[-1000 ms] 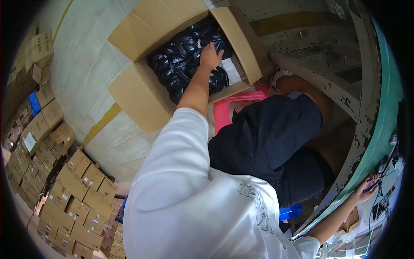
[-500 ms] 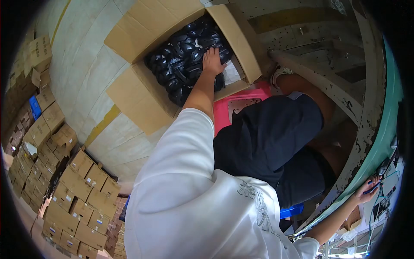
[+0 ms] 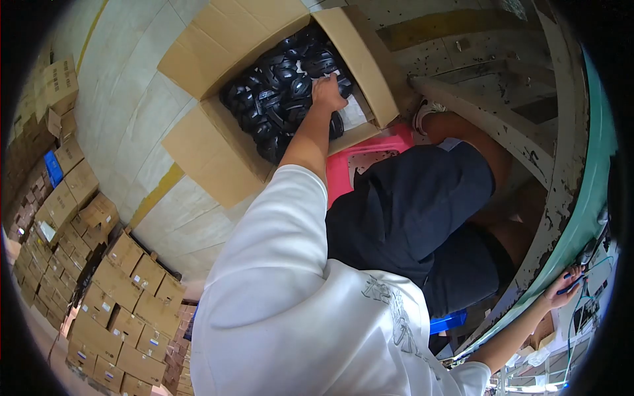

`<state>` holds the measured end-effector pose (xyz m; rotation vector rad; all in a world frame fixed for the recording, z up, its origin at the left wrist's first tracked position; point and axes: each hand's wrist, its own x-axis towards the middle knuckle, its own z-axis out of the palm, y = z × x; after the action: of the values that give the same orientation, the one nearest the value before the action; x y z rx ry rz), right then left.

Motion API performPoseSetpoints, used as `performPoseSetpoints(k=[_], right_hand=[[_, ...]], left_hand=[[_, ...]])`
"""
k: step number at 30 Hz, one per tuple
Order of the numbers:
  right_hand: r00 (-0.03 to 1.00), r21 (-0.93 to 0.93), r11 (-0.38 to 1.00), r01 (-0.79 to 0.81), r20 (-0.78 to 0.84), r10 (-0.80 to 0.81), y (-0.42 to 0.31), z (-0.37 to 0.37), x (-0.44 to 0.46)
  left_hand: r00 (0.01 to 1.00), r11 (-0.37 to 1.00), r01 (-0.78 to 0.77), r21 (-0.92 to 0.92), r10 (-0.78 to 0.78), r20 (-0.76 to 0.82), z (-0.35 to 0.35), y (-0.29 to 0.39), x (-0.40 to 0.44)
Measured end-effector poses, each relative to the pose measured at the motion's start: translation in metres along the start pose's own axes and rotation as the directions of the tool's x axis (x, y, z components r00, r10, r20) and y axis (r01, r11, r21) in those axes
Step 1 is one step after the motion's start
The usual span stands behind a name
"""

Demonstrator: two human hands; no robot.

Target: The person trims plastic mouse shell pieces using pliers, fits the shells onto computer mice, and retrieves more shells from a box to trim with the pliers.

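My left hand [image 3: 327,94] is down in an open cardboard box [image 3: 221,45], its fingers bent and closed on a shiny black moulded part [image 3: 343,86]; the fingertips are partly hidden. Many similar black parts [image 3: 271,99] fill the box, and a white sheet [image 3: 354,112] shows beside them at the near corner. Far off at the lower right, above the workbench, my right hand [image 3: 563,289] is closed round blue-handled pliers [image 3: 569,285]. The jaws of the pliers are too small to make out.
A pink stool [image 3: 340,173] stands under the box's near side. To the right are a worn metal table frame [image 3: 489,119] and the green bench edge [image 3: 581,198]. Stacked cartons [image 3: 119,277] line the left. Cables [image 3: 576,323] hang near my right hand.
The fingers of my left hand lay stretched over the black parts and are now curled in among them. My right hand stays in place with the pliers.
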<state>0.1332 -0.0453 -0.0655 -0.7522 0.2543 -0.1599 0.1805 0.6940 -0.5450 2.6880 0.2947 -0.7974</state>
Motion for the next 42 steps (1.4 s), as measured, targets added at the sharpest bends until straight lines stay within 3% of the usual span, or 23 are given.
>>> performPoseSetpoints(k=[5, 7, 11, 13, 14, 15, 17, 18, 20, 22, 23, 25, 27, 28, 29, 32, 34, 35, 40, 42], right_hand=[[1.000, -0.051, 0.999, -0.002, 0.024, 0.004, 0.002, -0.001, -0.002], [0.998, -0.026, 1.000, -0.009, 0.059, 0.010, 0.004, -0.002, 0.002], [0.992, 0.027, 0.999, -0.033, 0.125, 0.029, 0.001, -0.013, -0.003], [0.996, -0.099, 0.994, 0.053, 0.075, -0.046, -0.008, -0.031, 0.000], [0.994, -0.159, 0.982, 0.103, 0.057, -0.095, -0.012, -0.040, 0.001], [0.989, -0.220, 0.964, 0.150, 0.040, -0.144, -0.016, -0.049, 0.002], [0.994, -0.283, 0.953, 0.105, 0.022, -0.103, -0.015, -0.051, 0.003], [0.999, -0.292, 0.955, 0.043, 0.038, -0.033, -0.011, -0.043, 0.002], [0.993, -0.295, 0.954, -0.053, 0.089, 0.083, 0.000, -0.022, 0.000], [0.978, -0.293, 0.951, -0.099, 0.150, 0.148, 0.010, -0.005, 0.005], [0.971, -0.295, 0.950, -0.107, 0.175, 0.164, 0.012, 0.002, 0.008], [0.969, -0.295, 0.948, -0.117, 0.175, 0.175, 0.020, 0.012, 0.012], [0.934, -0.240, 0.967, -0.086, 0.319, 0.162, 0.027, 0.021, 0.012], [0.938, -0.256, 0.965, -0.061, 0.317, 0.143, 0.027, 0.027, 0.010], [0.940, -0.280, 0.959, -0.040, 0.314, 0.131, 0.028, 0.032, 0.007], [0.937, -0.298, 0.955, -0.012, 0.329, 0.115, 0.023, 0.035, 0.005], [0.935, -0.317, 0.948, -0.028, 0.326, 0.137, 0.020, 0.034, 0.008], [0.934, -0.325, 0.945, -0.045, 0.323, 0.156, 0.023, 0.034, 0.008], [0.924, -0.329, 0.944, 0.001, 0.362, 0.125, 0.026, 0.033, 0.006], [0.933, -0.316, 0.948, 0.033, 0.349, 0.084, 0.021, 0.033, 0.003]], left_hand=[[0.995, 0.966, 0.014, -0.258, 0.011, 0.096, -0.031, -0.006, -0.005], [1.000, 0.935, 0.023, -0.355, -0.019, 0.013, -0.040, -0.010, -0.009], [0.974, 0.671, -0.030, -0.741, -0.148, -0.173, -0.053, -0.014, -0.027], [0.969, 0.557, -0.077, -0.827, -0.152, -0.193, -0.068, -0.014, -0.044], [0.980, 0.137, -0.085, -0.987, -0.167, -0.108, -0.085, -0.007, -0.060], [0.992, -0.311, -0.064, -0.948, -0.127, -0.026, -0.099, 0.000, -0.075], [0.996, -0.712, 0.061, -0.700, -0.004, 0.092, -0.119, -0.003, -0.095], [0.974, -0.793, 0.141, -0.593, 0.219, -0.062, -0.112, -0.020, -0.095], [0.926, -0.769, 0.099, -0.632, 0.303, -0.223, -0.146, 0.005, -0.115], [0.668, -0.750, 0.257, -0.610, 0.594, -0.449, -0.207, 0.067, -0.138], [0.608, -0.715, 0.186, -0.674, 0.623, -0.492, -0.230, 0.090, -0.148], [0.667, -0.569, 0.000, -0.822, 0.613, -0.424, -0.291, 0.153, -0.186], [0.747, -0.326, -0.212, -0.921, 0.554, -0.368, -0.352, 0.227, -0.232], [0.719, -0.319, -0.226, -0.920, 0.583, -0.379, -0.368, 0.263, -0.246], [0.693, -0.177, -0.358, -0.917, 0.608, -0.388, -0.382, 0.301, -0.256], [0.628, 0.175, -0.608, -0.774, 0.702, -0.334, -0.409, 0.409, -0.274], [0.626, 0.406, -0.740, -0.536, 0.706, -0.330, -0.412, 0.475, -0.252], [0.624, 0.462, -0.771, -0.438, 0.686, -0.374, -0.410, 0.502, -0.228], [0.766, 0.654, -0.642, -0.401, 0.573, -0.291, -0.402, 0.580, -0.153], [0.737, 0.667, -0.674, -0.317, 0.574, -0.357, -0.389, 0.593, -0.146]])
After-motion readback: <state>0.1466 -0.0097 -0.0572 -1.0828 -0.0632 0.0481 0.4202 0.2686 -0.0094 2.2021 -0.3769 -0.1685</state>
